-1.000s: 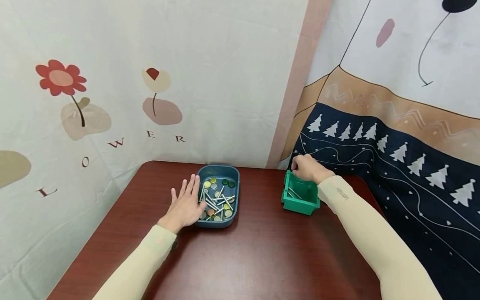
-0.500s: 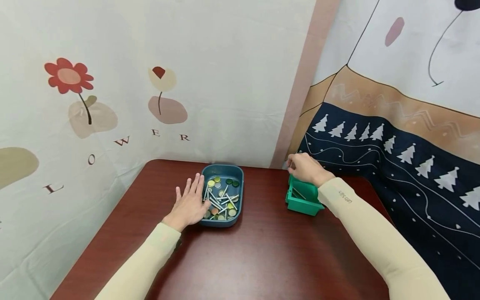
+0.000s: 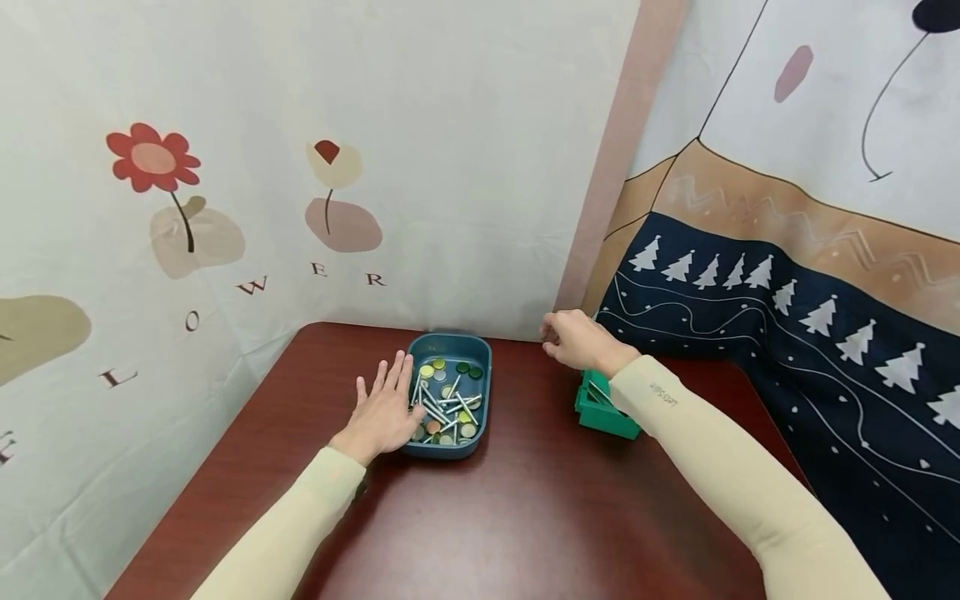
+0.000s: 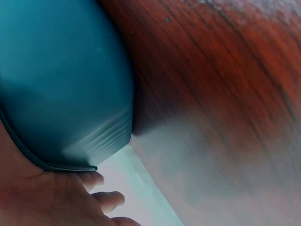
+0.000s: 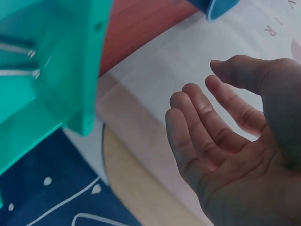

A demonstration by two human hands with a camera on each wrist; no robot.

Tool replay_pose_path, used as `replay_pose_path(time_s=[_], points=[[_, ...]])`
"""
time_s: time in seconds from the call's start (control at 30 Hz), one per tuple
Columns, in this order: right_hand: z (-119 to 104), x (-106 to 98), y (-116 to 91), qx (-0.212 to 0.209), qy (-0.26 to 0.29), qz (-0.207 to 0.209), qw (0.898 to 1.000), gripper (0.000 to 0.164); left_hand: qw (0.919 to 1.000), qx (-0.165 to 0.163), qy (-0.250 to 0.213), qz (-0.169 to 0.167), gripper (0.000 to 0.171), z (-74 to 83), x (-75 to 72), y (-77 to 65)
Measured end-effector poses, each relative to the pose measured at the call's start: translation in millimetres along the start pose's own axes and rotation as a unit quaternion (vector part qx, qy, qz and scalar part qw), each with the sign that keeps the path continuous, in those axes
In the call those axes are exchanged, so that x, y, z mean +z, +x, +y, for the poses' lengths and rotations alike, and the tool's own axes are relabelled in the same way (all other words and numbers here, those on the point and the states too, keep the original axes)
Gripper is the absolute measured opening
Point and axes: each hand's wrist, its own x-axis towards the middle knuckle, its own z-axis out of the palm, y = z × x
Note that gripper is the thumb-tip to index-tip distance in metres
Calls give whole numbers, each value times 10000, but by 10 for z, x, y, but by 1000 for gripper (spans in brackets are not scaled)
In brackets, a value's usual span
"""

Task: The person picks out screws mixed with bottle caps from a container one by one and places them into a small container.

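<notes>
In the head view, my left hand (image 3: 378,419) rests with straight, spread fingers along the left rim of a blue tray (image 3: 444,452). The left wrist view shows that hand (image 4: 56,200) against the tray's outer wall (image 4: 70,89). Inside lie several silver nail-like metal pieces (image 3: 435,407) and small round discs (image 3: 427,371) in yellow, green, orange and grey. My right hand (image 3: 581,340) hovers behind and left of a green box (image 3: 607,421), partly covering it. The right wrist view shows relaxed fingers and thumb apart, nothing between them. Silver nail-like pieces (image 5: 19,73) lie in the green box.
Both containers stand toward the far edge of a dark red-brown table (image 3: 480,517). Behind it hangs a pale printed cloth (image 3: 465,167), and a navy cloth with white trees (image 3: 750,325) drapes at the right.
My right hand has moved left from over the green box, and its fingers have come apart. The left hand has stayed at the tray. The head view has shifted slightly.
</notes>
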Motion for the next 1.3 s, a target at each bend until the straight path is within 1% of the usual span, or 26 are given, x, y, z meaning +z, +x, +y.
replay_pose_path(time_s=[0.23, 0.43, 0.53, 0.7, 0.77, 0.8, 0.87, 0.93, 1.0, 1.03, 1.1, 1.3], points=[[-211, 139, 116, -241, 53, -139, 9996, 20, 10000, -6, -4, -26, 92, 18, 4, 10], [-421, 295, 227, -269, 49, -387, 9989, 29, 10000, 27, 6, -39, 92, 1, 2, 15], [-532, 365, 282, -379, 34, -479, 9981, 33, 10000, 47, -8, -46, 92, -6, 5, 12], [-692, 476, 431, -494, 21, -811, 9955, 38, 10000, 70, -9, 7, 93, -14, 9, 12], [-723, 551, 517, -495, 1, -1000, 9938, 39, 10000, 68, -2, -14, 93, -14, 21, 18], [-589, 736, 645, -585, 3, -987, 9934, 40, 10000, 65, 5, -36, 94, -12, 27, 18], [-574, 852, 764, -604, -78, -1097, 9921, 42, 10000, 66, 22, -49, 94, -12, 24, 29], [-632, 914, 801, -639, -208, -1155, 9910, 42, 10000, 48, 41, -71, 94, -10, 27, 28], [-732, 932, 791, -654, -329, -1212, 9899, 43, 10000, 33, 60, -69, 94, -6, 29, 12], [-931, 783, 686, -587, -418, -1331, 9885, 43, 10000, 27, 64, -61, 94, -4, 28, 5], [-1062, 744, 640, -676, -539, -1392, 9865, 46, 10000, 21, 77, -42, 93, 0, 24, -5], [-1258, 742, 651, -948, -826, -1715, 9771, 53, 9999, 24, 92, -40, 93, -1, 20, 1]])
